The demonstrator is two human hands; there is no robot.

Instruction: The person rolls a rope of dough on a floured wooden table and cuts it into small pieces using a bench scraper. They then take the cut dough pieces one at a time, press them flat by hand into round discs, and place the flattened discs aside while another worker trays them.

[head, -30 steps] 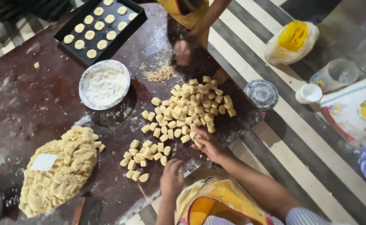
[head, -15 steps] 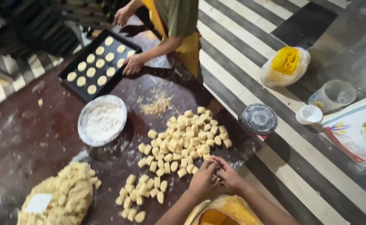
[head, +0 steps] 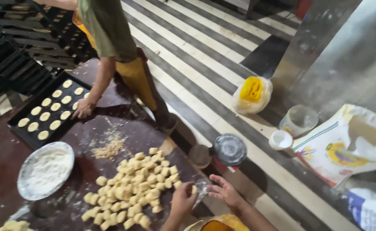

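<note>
We see a black baking tray point(head: 19, 132) holding round flattened dough discs point(head: 51, 107); a metal bowl point(head: 25, 188) holds flour. Our left hand point(head: 182, 201) pinches one dough piece point(head: 194, 189) beside the pile of dough pieces point(head: 136, 188); our right hand point(head: 224, 192) hovers, fingers spread.

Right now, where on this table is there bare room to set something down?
Bare dark tabletop lies between the flour bowl and the baking tray, and between the crumb pile and the tray. It is crowded around the dough pieces, where the left hand and right hand are at the table edge.
</note>
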